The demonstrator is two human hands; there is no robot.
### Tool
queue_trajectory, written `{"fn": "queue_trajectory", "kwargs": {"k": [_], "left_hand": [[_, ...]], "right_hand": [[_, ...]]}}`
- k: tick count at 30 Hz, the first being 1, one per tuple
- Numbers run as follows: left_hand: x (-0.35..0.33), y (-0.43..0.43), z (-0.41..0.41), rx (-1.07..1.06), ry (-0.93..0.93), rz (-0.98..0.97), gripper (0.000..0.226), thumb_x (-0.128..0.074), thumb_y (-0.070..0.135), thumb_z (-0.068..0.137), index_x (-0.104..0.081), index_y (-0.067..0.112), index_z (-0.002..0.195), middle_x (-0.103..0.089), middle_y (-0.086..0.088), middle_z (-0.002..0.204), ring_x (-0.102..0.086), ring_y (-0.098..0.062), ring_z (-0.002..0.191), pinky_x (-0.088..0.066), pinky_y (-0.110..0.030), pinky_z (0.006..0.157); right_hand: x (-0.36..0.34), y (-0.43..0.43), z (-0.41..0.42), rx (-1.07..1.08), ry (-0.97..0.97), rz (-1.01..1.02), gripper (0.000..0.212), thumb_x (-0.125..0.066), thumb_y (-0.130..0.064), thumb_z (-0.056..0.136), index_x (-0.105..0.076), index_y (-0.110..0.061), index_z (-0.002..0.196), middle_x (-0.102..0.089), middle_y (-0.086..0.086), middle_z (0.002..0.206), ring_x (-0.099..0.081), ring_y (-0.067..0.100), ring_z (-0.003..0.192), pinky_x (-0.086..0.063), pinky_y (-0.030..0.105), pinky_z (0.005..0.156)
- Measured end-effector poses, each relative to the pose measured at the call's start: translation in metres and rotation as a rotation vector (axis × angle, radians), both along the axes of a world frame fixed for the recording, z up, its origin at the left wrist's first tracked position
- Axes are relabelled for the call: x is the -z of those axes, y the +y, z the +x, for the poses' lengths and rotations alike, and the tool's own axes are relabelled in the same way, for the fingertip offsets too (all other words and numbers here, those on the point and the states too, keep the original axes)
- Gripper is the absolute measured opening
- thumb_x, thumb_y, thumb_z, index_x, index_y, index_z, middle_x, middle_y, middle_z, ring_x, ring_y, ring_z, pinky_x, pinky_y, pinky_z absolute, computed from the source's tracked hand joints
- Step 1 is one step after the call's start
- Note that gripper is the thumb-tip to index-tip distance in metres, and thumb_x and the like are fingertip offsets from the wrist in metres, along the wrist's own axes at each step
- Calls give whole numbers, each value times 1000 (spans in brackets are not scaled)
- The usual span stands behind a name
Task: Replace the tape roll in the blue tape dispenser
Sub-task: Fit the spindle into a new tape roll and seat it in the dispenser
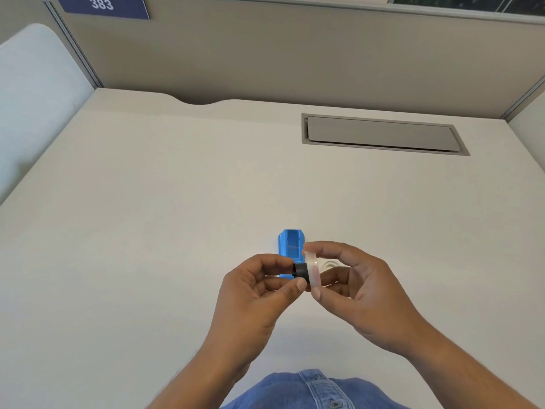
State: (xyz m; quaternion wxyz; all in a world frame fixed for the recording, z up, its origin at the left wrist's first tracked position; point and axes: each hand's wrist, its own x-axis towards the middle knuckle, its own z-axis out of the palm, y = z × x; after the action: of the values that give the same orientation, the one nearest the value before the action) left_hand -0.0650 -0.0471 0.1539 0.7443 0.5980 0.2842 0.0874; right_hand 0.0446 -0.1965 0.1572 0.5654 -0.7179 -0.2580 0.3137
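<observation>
Tape roll [312, 271] between right fingers [317, 293]

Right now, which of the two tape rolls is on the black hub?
The clear tape roll pinched by the right hand meets the black hub; the other roll lies flat on the desk behind.

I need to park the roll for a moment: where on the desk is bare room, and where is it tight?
The desk is bare left of the blue tape dispenser and across the right side, below the grey cable hatch. It is crowded only around the dispenser, where the left hand and right hand hold the black core and tape roll; another roll lies there.
</observation>
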Motion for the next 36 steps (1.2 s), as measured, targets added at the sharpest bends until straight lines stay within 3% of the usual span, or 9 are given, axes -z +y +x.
{"fn": "queue_trajectory", "kwargs": {"k": [8, 14, 18, 25, 29, 32, 34, 36], "left_hand": [[0, 1, 3, 9, -2, 4, 20, -81, 29, 66, -76, 28, 86, -79, -1, 84, -69, -10, 68, -54, -17, 67], [5, 0, 3, 56, -18, -48, 10, -76, 14, 83, -78, 20, 90, -79, -5, 90, -71, -26, 86, -59, -26, 78], [6, 1, 4, 70, -9, -21, 19, -70, 4, 86, -78, 20, 90, -79, -5, 89, -71, -19, 83, -58, -26, 78], [10, 1, 4, 53, 31, 49, 6, -75, 23, 84, -79, 27, 87, -77, -5, 83, -66, -20, 77, -56, -31, 75], [12, 1, 4, 49, 38, 59, 4, -75, 27, 84, -78, 25, 87, -76, -14, 87, -63, -29, 79, -53, -39, 77], [14, 2, 4, 52, 45, 68, 5, -74, 27, 85, -77, 25, 88, -76, -12, 87, -63, -36, 90, -54, -46, 81], [15, 2, 5, 50, 45, 65, 4, -74, 27, 85, -77, 26, 87, -76, -8, 86, -64, -35, 91, -55, -43, 80], [16, 1, 5, 37, 49, 64, 3, -75, 26, 85, -77, 26, 86, -76, -7, 85, -64, -34, 91, -54, -41, 79]], "right_hand": [[-2, 0, 2, 19, -116, -67, 48, -81, -18, 77, -65, -41, 117, -68, -17, 114, -67, 16, 91, -55, 22, 71], [1, 1, 2, 7, -60, -12, 47, -82, -15, 77, -67, -36, 115, -69, -9, 114, -68, 20, 87, -57, 27, 74], [2, 2, 2, 4, -48, -1, 46, -82, -15, 76, -67, -36, 115, -69, -8, 115, -68, 21, 87, -57, 27, 74], [3, 3, 0, 6, -23, 28, 46, -81, -15, 75, -67, -33, 116, -71, -6, 111, -69, 22, 84, -56, 25, 75], [6, 1, 0, 3, 36, 19, 49, -81, -23, 74, -66, -36, 119, -74, -5, 100, -71, 18, 84, -56, 25, 76], [8, -1, 2, 12, 128, 44, 50, -78, -22, 78, -65, -31, 125, -73, -4, 116, -73, 19, 97, -57, 26, 83], [8, -1, 5, 37, 83, 27, 42, -76, -14, 84, -67, -27, 123, -72, -7, 119, -72, 18, 100, -58, 29, 83], [8, -1, 6, 61, -6, -10, 37, -75, -10, 83, -71, -30, 114, -74, -8, 109, -72, 16, 97, -60, 31, 78]]}}
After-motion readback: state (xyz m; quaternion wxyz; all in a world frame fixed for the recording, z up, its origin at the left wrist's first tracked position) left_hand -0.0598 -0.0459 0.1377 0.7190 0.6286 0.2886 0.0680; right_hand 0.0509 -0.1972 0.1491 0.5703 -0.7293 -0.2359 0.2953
